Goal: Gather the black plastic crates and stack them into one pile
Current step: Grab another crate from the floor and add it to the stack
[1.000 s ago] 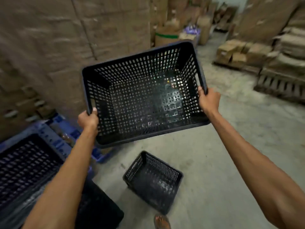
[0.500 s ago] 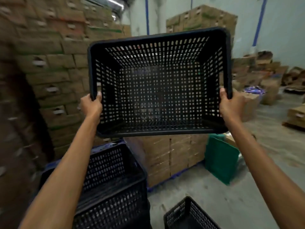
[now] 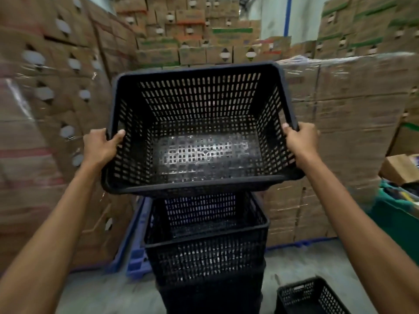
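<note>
I hold a black perforated plastic crate in the air with both hands, its opening tilted toward me. My left hand grips its left rim and my right hand grips its right rim. Directly below it stands a pile of black crates, nested one in another on the floor. The held crate hangs just above the pile's top rim and hides the back of it. Another black crate sits on the floor at the lower right, partly cut off by the frame edge.
Tall walls of cardboard boxes close in on the left, back and right. A blue pallet leans behind the pile on the left. A green bin stands at the right. Bare concrete floor shows around the pile.
My view has swung left to face the pile head on. The held crate has come down from in front of the box wall to just above the pile, tilted more level.
</note>
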{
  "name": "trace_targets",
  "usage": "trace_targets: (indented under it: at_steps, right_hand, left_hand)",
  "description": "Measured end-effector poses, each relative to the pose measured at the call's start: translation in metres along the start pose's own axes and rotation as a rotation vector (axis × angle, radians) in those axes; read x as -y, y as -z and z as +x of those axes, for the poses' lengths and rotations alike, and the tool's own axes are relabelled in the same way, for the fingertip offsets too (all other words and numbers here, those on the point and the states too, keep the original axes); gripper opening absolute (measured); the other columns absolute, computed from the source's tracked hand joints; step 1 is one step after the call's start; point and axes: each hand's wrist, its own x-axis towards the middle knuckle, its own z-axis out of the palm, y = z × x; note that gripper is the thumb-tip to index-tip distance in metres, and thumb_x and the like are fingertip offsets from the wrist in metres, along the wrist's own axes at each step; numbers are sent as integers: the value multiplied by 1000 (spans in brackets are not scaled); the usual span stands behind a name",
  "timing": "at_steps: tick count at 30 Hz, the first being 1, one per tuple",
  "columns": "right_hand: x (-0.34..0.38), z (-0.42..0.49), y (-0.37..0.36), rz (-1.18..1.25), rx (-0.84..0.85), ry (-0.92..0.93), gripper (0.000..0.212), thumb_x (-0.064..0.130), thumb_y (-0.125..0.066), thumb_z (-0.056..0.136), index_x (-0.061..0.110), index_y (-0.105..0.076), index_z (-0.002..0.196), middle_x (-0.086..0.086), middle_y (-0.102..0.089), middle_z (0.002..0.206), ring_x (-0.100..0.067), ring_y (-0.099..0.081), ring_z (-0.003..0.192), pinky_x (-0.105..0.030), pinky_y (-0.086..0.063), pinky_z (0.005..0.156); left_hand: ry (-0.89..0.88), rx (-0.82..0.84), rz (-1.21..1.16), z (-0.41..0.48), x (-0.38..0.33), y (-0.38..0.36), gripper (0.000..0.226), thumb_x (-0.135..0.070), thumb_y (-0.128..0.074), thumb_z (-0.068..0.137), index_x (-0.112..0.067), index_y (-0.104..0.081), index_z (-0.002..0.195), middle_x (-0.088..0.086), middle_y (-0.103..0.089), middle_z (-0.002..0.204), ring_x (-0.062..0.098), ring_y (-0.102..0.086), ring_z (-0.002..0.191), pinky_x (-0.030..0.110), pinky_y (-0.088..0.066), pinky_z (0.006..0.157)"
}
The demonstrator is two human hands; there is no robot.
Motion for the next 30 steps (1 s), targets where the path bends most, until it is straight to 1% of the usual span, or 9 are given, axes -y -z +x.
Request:
trace_targets:
  at_steps: [4, 10, 12, 15, 19, 21, 23, 25, 30]
  right_hand:
    - [-1, 5, -20, -12, 134, -95, 33, 32, -64, 88, 3, -72, 103, -18, -72, 98, -33, -69, 96, -48, -56, 85]
    - [-13, 21, -39, -126, 241, -204, 46, 27, -76, 77, 1, -64, 113, -18, -67, 112, -33, -66, 103, -48, -58, 87]
    - [-19, 32, -47, -168, 273, -237, 44, 24, -79, 73, 2, -65, 109, -18, -68, 110, -33, -68, 97, -42, -59, 76]
    - [-26, 47, -54, -249, 312, -241, 28, 15, -80, 69, 8, -58, 83, -18, -68, 103, -29, -66, 79, -34, -53, 56]
    - [-36, 66, -68, -297, 403, -288, 32, 2, -76, 65, 9, -49, 80, -24, -66, 102, -38, -69, 88, -60, -58, 73]
    - [-43, 72, -81, -372, 472, -281, 28, 0, -75, 68, 4, -53, 85, -24, -66, 98, -37, -69, 87, -54, -59, 72]
    - [-49, 69, -95, -451, 536, -258, 17, -2, -72, 71, -1, -59, 83, -23, -65, 88, -34, -68, 78, -42, -57, 60]
    - [-56, 67, -107, -540, 558, -213, 21, 3, -71, 73, -2, -63, 92, -21, -63, 87, -29, -64, 75, -34, -53, 58]
    - [-63, 76, -116, -656, 522, -125, 25, 19, -74, 76, 7, -59, 92, -17, -57, 92, -25, -56, 74, -28, -45, 67]
  left_hand:
    - [91, 15, 52, -7, 17, 5, 53, -39, -62, 91, 14, -65, 89, 32, -68, 85, 38, -67, 82, 52, -50, 71]
    - [219, 123, 137, -7, 24, -7, 42, -34, -69, 85, 8, -63, 80, 22, -60, 77, 33, -66, 81, 40, -43, 62]
    - [245, 189, 187, -2, 25, -14, 43, -34, -70, 83, 8, -66, 88, 26, -67, 90, 36, -67, 91, 45, -50, 70]
    - [289, 275, 227, 7, 24, -30, 42, -31, -74, 78, 7, -68, 95, 25, -69, 104, 37, -66, 98, 44, -54, 79]
    - [361, 378, 239, 20, 24, -47, 35, -29, -78, 77, -4, -61, 94, 18, -65, 101, 32, -63, 88, 37, -50, 70]
    - [389, 434, 271, 27, 30, -55, 36, -31, -78, 78, -2, -65, 94, 19, -68, 104, 30, -64, 88, 36, -51, 73]
    - [428, 500, 298, 27, 39, -64, 42, -31, -77, 80, 4, -67, 103, 21, -69, 109, 34, -66, 99, 40, -55, 84]
    - [456, 527, 308, 24, 48, -72, 45, -32, -74, 84, 6, -66, 107, 22, -68, 111, 36, -65, 102, 42, -55, 89]
    - [442, 487, 281, 28, 53, -83, 30, -34, -69, 88, -6, -62, 79, 12, -66, 87, 24, -56, 75, 33, -44, 71]
